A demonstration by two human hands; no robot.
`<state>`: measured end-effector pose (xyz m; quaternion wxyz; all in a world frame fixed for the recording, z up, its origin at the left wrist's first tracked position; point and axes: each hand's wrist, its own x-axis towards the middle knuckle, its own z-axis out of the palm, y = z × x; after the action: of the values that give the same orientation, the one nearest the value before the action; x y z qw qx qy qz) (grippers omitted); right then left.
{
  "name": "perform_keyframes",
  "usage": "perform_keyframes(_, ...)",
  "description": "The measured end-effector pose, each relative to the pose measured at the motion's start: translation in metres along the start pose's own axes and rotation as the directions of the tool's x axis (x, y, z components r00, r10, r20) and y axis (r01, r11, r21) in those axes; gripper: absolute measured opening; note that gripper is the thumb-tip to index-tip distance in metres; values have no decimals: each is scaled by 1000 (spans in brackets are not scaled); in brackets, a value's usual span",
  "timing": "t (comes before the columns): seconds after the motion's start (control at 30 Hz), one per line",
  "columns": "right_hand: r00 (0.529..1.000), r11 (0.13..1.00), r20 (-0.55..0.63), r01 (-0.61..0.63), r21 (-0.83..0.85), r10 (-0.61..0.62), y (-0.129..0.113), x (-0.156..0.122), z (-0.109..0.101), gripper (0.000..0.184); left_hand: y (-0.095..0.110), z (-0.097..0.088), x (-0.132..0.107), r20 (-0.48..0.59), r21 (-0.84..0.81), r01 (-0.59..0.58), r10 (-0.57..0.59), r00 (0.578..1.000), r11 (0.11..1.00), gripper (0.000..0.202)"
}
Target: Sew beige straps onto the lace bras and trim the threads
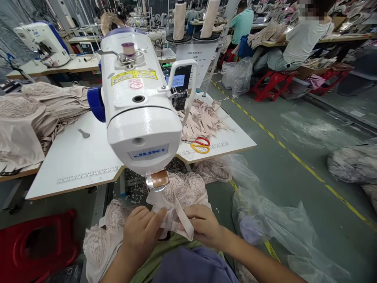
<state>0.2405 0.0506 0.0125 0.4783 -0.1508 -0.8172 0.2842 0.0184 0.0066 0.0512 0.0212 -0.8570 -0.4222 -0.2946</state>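
My left hand point(141, 232) and my right hand point(204, 226) are both closed on a pale pink lace garment point(176, 196) with a flat elastic strap point(184, 220) running between them. The fabric lies in my lap, just below the head of a white JUKI sewing machine point(138, 102). The strap folds over my right thumb. More lace of the same piece hangs to the left over my knee point(100, 239).
The white sewing table point(73, 157) carries stacked beige fabric point(32, 114), cut strap pieces point(203, 118) and red-and-yellow scissors point(200, 144). Clear plastic bags point(265, 224) lie on the floor at right, a red stool point(35, 243) at left. Other people sit at far benches.
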Motion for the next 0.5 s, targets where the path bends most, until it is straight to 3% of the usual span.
perform_keyframes(0.17,1000,985,5,-4,175,4,-4,4,-2,18,2,1,-4,-18,-95,-81,80,997,992,10)
perform_keyframes(0.33,1000,983,-6,23,184,-22,-11,6,0,14,5,-3,-5,-82,-194,-109,94,992,975,14)
perform_keyframes(0.5,1000,982,-7,32,187,-31,-13,6,-2,14,6,-6,-3,-100,-180,-135,119,988,974,15)
